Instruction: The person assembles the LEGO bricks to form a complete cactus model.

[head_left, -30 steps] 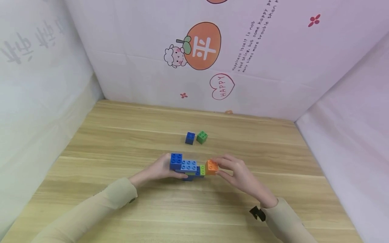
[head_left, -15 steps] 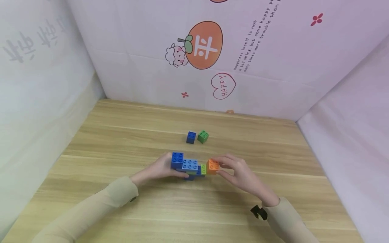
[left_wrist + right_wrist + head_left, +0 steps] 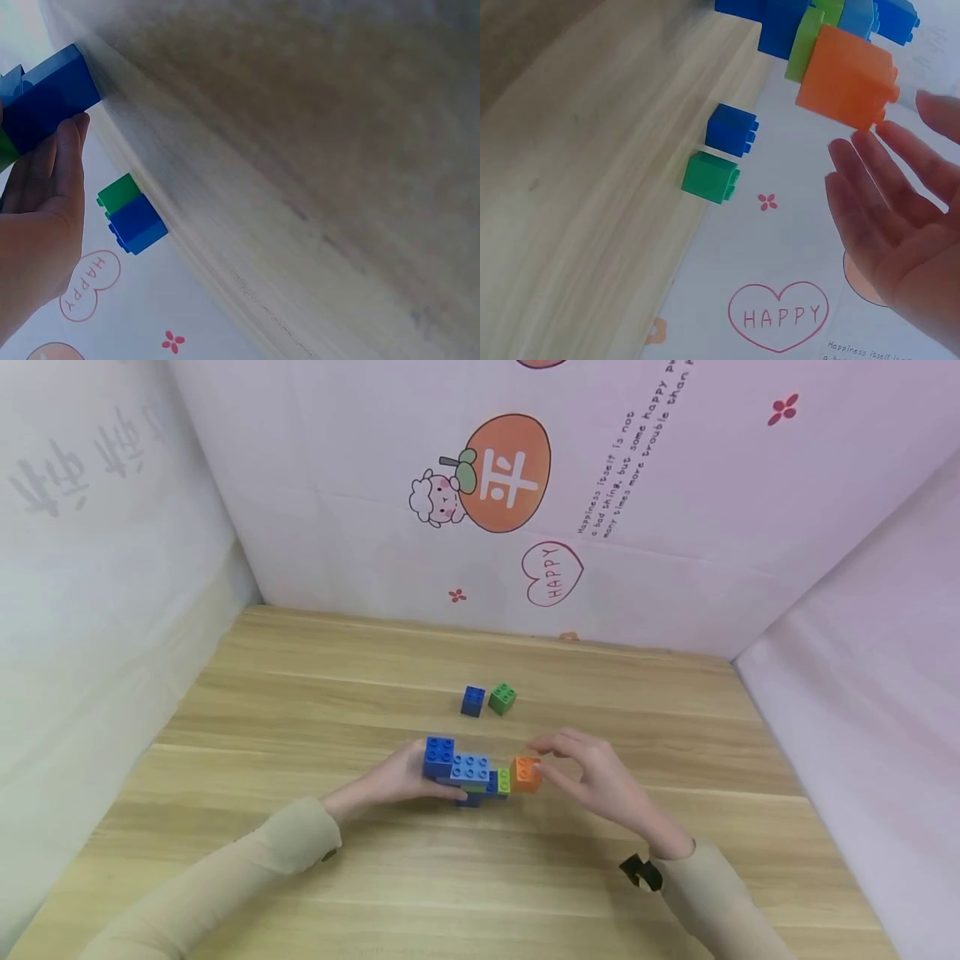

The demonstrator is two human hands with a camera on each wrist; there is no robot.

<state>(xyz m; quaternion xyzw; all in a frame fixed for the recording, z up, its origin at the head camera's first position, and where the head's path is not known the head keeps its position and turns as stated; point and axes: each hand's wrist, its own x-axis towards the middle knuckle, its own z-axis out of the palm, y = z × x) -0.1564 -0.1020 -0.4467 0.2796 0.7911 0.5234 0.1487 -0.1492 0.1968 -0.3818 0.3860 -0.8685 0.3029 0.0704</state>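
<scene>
My left hand (image 3: pixel 401 775) grips a toy-brick build by its left part, with the thumb along the near side. In that build I see a dark blue brick (image 3: pixel 438 756) on top at the left, a light blue brick (image 3: pixel 470 767), and a lime green brick (image 3: pixel 504 780). At its right end an orange brick (image 3: pixel 524 777) sits on the lime brick. Beside the orange brick is my right hand (image 3: pixel 600 785), its fingers spread. In the right wrist view the orange brick (image 3: pixel 844 79) stands outside the fingers. The left wrist view shows a dark blue brick (image 3: pixel 56 97) above the left fingers.
Behind the build, a loose blue brick (image 3: pixel 472 700) and a loose green brick (image 3: pixel 502 697) lie side by side on the wooden table (image 3: pixel 337 677). A printed white sheet (image 3: pixel 337 527) stands behind the table, with pale sheets at both sides.
My right hand has let go of the orange brick, its thumb and fingers spreading apart. The brick stays at the end of the build. The left hand keeps its hold.
</scene>
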